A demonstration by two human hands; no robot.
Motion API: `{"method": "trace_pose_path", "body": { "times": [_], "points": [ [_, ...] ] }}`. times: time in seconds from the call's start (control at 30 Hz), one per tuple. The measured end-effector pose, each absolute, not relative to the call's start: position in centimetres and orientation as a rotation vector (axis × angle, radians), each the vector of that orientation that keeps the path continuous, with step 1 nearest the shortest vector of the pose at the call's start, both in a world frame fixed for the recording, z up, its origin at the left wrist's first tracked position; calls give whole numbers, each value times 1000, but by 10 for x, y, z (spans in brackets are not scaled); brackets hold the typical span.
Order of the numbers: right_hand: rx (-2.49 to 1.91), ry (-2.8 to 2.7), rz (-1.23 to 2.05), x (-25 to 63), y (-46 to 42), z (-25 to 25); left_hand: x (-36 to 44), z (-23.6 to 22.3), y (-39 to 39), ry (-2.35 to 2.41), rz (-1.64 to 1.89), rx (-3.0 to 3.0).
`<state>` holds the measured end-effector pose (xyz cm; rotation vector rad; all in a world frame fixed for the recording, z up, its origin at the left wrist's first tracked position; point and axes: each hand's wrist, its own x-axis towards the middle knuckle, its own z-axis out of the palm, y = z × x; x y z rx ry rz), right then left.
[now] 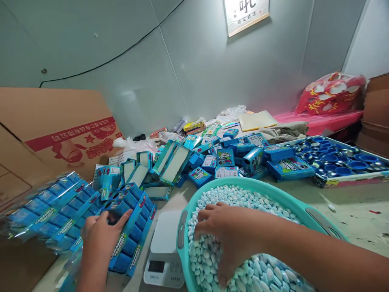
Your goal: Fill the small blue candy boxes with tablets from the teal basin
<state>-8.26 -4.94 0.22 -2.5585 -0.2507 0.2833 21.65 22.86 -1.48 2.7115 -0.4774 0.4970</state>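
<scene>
My left hand [101, 233] is at a display tray of small blue candy boxes [133, 227], thumb and forefinger closed around a small blue box [119, 205] at its near left end. Part of that grip is hidden behind the hand. My right hand [223, 233] reaches into a turquoise basin [181, 247], its thumb spread from the curved fingers. The fingertips touch the pale blue and white oval candies [209, 259] filling the basin. Between tray and basin stands a white digital scale [165, 243] with a bare platform; its display looks dark.
Plastic-wrapped packs of blue boxes [57, 211] lie at left beside a big cardboard carton [57, 134]. Loose blue boxes [225, 157] are heaped behind the basin, some open-ended. A shallow carton of round blue items [349, 160] stands at right, near a red plastic bag [331, 95].
</scene>
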Motion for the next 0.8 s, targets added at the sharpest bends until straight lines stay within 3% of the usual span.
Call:
{"method": "trace_pose_path", "body": {
  "times": [0.17, 0.37, 0.57, 0.63, 0.7, 0.8],
  "points": [
    [-2540, -274, 248, -80, -53, -7, 206, -17, 226, -583, 77, 2715],
    [-2549, -251, 284, -81, -51, -1, 204, -17, 227, -656, 103, 2744],
    [-2605, -178, 296, -86, -51, 11, 149, -4, 196, -722, 883, 2574],
    [-2673, -82, 324, -90, -50, 18, 137, -3, 162, -785, 711, 2434],
    [-2739, 30, 367, -93, -50, 24, 137, -9, 117, -925, 253, 2367],
    [-2782, 157, 424, -94, -54, 27, 155, -27, 44, -1049, 19, 2348]
  ]
}}
